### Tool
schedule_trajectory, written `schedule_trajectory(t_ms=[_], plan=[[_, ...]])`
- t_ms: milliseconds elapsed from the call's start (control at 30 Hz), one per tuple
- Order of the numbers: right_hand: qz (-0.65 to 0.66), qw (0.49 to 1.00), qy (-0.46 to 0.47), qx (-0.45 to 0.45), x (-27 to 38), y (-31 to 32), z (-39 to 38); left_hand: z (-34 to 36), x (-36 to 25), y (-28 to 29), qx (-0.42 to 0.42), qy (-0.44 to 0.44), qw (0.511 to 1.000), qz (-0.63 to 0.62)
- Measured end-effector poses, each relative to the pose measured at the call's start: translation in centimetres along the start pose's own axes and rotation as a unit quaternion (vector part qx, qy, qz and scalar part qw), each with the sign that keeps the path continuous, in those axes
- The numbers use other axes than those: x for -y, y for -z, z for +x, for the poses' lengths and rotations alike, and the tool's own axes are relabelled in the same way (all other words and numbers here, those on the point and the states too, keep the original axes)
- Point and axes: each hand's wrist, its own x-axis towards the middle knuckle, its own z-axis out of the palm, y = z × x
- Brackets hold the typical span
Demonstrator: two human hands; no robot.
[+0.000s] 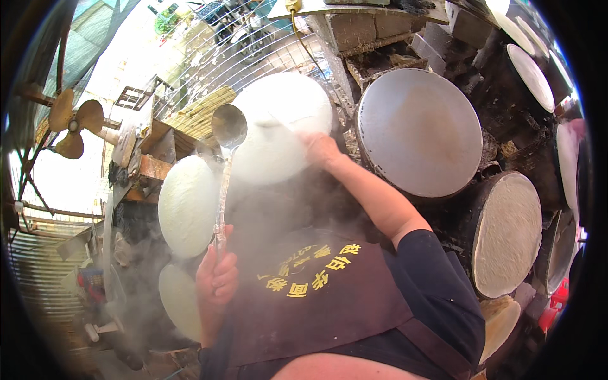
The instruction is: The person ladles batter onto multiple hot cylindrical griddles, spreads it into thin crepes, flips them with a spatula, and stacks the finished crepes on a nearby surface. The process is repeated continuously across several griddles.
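My left hand (217, 275) is wrapped round the handle of a long metal ladle (229, 126), its bowl raised. The bowl overlaps the left edge of a large round pan (266, 158) covered with white batter. Over that pan's right side, my right hand (320, 149) is closed on a thin pale stick-like tool (280, 120), which steam and glare blur against the batter. To the right is a large round metal griddle (418, 133) with a brownish middle. Two more round white sheets, an upper one (188, 206) and a lower one (180, 303), lie left of my left hand.
Right of my right arm stands a round pan (506, 234) with a pale sheet; more round pans line the far right. A fan with brown blades (76, 123) is at the left. Steam drifts before my dark apron (316, 304). A wire grille (253, 44) and bricks (367, 31) are at the back.
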Motion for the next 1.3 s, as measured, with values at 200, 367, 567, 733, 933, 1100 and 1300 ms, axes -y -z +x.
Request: schedule_trajectory(t_ms=[200, 367, 567, 733, 933, 1100, 1300], plan=[[0.052, 0.998, -0.030, -0.024, -2.3, 3.9, 1.6, -0.4, 1.4, -1.0, -0.044, -0.043, 0.997, -0.036], [0.016, 0.997, 0.068, 0.038, -1.8, 5.9, -1.9, 0.7, 1.2, 0.3, -0.072, -0.027, 0.997, -0.025], [0.115, 0.989, 0.087, 0.031, -6.4, 7.7, -8.8, 2.4, -0.8, 3.2, -0.089, -0.016, 0.996, 0.009], [0.234, 0.963, -0.041, -0.130, -2.6, 4.5, -13.7, 6.5, -4.3, 7.8, -0.148, -0.045, 0.974, 0.168], [0.352, 0.929, -0.089, -0.069, 3.9, 0.1, -16.4, 12.2, -5.7, 6.4, -0.219, -0.198, 0.700, 0.650], [0.510, 0.826, -0.234, -0.057, 7.2, -0.4, -17.2, 13.8, -6.5, 5.2, -0.208, -0.151, 0.703, 0.663], [0.487, 0.858, -0.160, 0.001, 11.4, -3.0, -17.1, 12.2, 1.6, 0.9, -0.209, -0.074, 0.865, 0.450]])
